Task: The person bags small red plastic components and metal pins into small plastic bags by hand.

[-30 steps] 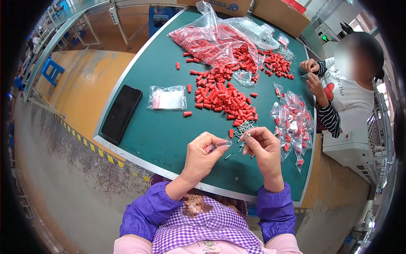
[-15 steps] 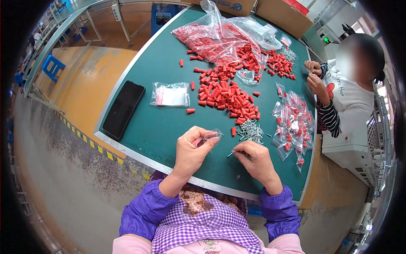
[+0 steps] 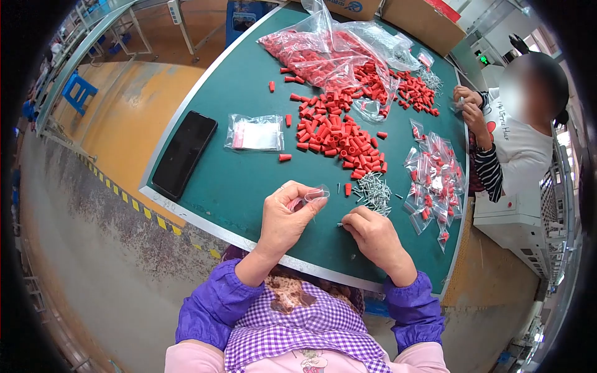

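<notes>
Bag (image 3: 315,195) in left hand (image 3: 286,214) gapes rightward toward right hand (image 3: 368,233) pinching screw (image 3: 339,224).

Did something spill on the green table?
Yes. Red caps lie loose in a heap outside the big plastic bag, with a few strays, like one lone cap near the small bag pack. Nothing looks broken.

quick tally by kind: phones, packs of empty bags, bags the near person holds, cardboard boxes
flat black phone: 1
clear pack of empty zip bags: 1
small clear bag held in left hand: 1
brown cardboard boxes: 2
total: 5
</notes>
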The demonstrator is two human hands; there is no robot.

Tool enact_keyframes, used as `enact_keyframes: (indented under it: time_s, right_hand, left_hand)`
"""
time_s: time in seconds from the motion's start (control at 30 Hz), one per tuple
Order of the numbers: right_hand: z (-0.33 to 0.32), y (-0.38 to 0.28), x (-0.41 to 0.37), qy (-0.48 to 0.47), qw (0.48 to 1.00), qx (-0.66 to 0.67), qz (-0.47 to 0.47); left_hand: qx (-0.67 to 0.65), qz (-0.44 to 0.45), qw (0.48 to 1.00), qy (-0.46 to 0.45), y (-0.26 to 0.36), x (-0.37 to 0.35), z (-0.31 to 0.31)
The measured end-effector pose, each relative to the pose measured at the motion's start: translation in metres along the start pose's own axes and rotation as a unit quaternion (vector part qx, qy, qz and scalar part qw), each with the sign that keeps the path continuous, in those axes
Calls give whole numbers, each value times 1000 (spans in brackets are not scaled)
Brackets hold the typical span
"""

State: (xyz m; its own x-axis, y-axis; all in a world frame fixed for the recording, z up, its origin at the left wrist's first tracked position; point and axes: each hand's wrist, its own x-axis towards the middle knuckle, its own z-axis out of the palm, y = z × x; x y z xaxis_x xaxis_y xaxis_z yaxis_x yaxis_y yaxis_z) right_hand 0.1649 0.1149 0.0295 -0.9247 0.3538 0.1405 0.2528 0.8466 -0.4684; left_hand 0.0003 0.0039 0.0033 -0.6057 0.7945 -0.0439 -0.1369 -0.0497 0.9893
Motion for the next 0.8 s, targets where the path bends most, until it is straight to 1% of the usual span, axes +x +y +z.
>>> enact_keyframes:
  time_s: [0.07,0.1,0.17,0.2,0.23,0.27,0.3,0.33,0.4,0.43,0.47,0.53,0.57,0.63,0.67,0.73,0.8]
  right_hand:
    - [-2,-3,2,-42,998,-34,23]
    - [-1,-3,2,-41,998,-34,23]
    - [1,-2,5,10,999,39,34]
    - [-1,-3,6,9,999,39,30]
    - [-6,-7,8,32,992,100,64]
    - [-9,-10,10,53,981,162,98]
    - [-10,-11,12,64,976,174,111]
    - [-12,-15,15,65,976,175,112]
    - [-20,-24,23,110,989,95,29]
    - [-26,-29,26,97,994,56,2]
    - [-28,-30,30,97,994,57,0]
    - [-30,-33,37,69,992,-70,-83]
    - [-29,-36,39,69,992,-70,-85]
    - [-28,-41,44,26,994,-76,-77]
    - [-27,-42,46,26,994,-75,-81]
    - [-26,-41,53,82,991,82,-65]
    - [-27,-29,64,89,985,147,18]
  left_hand:
    - [-4,3,1000,1,-2,0,1]
    - [-7,7,1000,2,-3,0,1]
    - [10,14,1000,3,-4,-2,1]
    - [26,20,999,7,-5,-2,1]
    - [27,22,999,11,-4,-2,1]
    - [54,54,997,11,-3,-3,1]
    - [81,86,993,9,-2,-4,2]
    - [82,86,993,7,-1,-4,2]
    - [125,126,984,11,3,-4,6]
    - [125,127,984,10,7,-5,7]
    - [142,122,982,8,10,-6,8]
    - [159,117,980,9,12,-7,9]
    - [166,126,978,13,11,-7,10]
    - [172,136,976,20,5,-6,10]
    - [174,154,972,24,-1,-5,9]
    - [179,172,968,33,-1,-5,5]
    - [142,137,980,37,5,-6,1]
